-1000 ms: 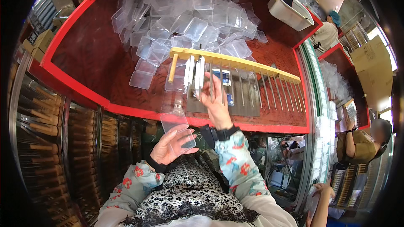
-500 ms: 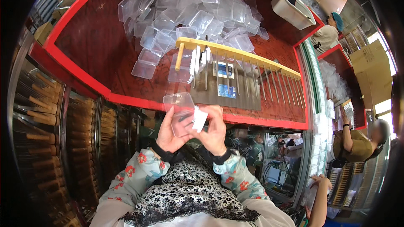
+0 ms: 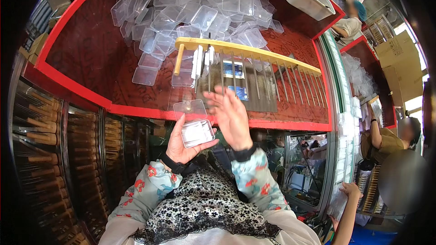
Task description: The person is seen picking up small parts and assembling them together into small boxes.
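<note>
My left hand (image 3: pixel 178 147) grips a small clear plastic box (image 3: pixel 190 107) with its hinged lid raised. White flat pieces (image 3: pixel 196 134), too fine to make out, lie in its lower half. Beyond the box, my right hand (image 3: pixel 234 122) is raised near the table's front edge, fingers spread and a little blurred, with nothing in it. Just past that hand stands a wooden rack (image 3: pixel 247 50) with a row of thin metal rods. White strips (image 3: pixel 197 66) sit by its leftmost rods. Two blue cards (image 3: pixel 233 69) lie on a grey-brown sheet beneath the rods.
A large heap of clear plastic boxes (image 3: pixel 204 17) covers the back of the red-rimmed table (image 3: pixel 150 112). A white bin (image 3: pixel 306 2) stands at the back right. Many wooden-handled rods (image 3: pixel 43 136) fill shelves at left. Other people work at right; one person's forearm (image 3: pixel 349 208) reaches in.
The white pieces went from my right hand into the box. My right hand has opened and moved up and forward toward the rack. The left hand still holds the box.
</note>
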Available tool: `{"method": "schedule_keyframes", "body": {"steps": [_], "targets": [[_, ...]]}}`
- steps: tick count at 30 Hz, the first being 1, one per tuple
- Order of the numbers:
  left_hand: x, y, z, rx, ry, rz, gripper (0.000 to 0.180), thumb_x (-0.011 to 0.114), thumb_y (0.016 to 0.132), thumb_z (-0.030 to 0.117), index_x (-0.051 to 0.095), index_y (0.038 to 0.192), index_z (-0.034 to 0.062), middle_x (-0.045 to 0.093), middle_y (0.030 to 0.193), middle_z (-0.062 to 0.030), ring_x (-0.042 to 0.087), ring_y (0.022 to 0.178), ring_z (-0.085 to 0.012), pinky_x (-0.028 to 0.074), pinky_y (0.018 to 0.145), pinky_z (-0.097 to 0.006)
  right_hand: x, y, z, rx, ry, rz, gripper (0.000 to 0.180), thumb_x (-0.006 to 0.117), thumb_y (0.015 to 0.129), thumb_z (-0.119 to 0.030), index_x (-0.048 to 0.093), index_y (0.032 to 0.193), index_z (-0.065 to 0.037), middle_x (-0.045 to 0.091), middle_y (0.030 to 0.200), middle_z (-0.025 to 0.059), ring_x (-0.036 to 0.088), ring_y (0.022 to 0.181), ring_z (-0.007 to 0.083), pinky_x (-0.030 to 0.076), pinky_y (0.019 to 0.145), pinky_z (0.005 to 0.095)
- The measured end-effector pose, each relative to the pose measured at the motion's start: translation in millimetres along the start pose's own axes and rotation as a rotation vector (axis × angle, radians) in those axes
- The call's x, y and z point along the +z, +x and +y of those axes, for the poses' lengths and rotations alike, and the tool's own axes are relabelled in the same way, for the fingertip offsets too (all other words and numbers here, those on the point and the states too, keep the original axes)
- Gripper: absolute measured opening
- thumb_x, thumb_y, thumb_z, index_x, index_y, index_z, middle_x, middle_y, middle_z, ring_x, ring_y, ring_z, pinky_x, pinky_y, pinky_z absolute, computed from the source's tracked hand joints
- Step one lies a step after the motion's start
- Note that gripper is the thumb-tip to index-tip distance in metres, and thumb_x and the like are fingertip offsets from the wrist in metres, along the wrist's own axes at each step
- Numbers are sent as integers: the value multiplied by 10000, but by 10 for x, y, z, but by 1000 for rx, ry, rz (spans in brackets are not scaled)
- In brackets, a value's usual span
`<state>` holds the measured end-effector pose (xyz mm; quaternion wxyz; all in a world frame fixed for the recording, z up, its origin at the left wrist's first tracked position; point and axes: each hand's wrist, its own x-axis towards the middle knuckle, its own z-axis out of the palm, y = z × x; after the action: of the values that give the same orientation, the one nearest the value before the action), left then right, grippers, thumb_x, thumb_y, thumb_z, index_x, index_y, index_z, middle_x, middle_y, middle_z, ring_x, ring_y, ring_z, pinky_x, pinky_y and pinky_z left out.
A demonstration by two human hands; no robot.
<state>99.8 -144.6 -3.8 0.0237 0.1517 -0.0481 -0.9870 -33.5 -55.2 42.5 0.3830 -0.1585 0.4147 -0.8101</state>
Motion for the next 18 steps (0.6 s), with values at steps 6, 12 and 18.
{"method": "schedule_keyframes", "body": {"steps": [6, 12, 18], "targets": [[-57, -113, 169, 76, -18, 81, 611, 457, 913, 513, 493, 1215, -17, 557, 1192, -213, 527, 1128, -384, 372, 985, -606, -103, 224, -69, 130, 507, -276, 366, 418, 984, -303, 437, 1250, -52, 605, 1081, 203, 592, 919, 246, 463, 796, 359], [-43, -98, 217, 66, -44, 111, 605, 462, 913, 493, 476, 1221, -28, 531, 1215, -238, 525, 1118, -391, 361, 990, -607, -148, 770, 137, -490, -459, 116, 482, 679, 809, -68, 443, 1230, -70, 450, 1242, 65, 475, 1071, 137, 437, 855, 289], [-57, -181, 309, 99, -49, 116, 526, 485, 915, 465, 506, 1177, 9, 532, 1217, -222, 510, 1143, -392, 351, 997, -617, -87, 870, 159, -315, -226, -50, 547, 709, 774, -78, 443, 1252, -50, 498, 1163, 37, 488, 1067, 139, 401, 933, 303]]}}
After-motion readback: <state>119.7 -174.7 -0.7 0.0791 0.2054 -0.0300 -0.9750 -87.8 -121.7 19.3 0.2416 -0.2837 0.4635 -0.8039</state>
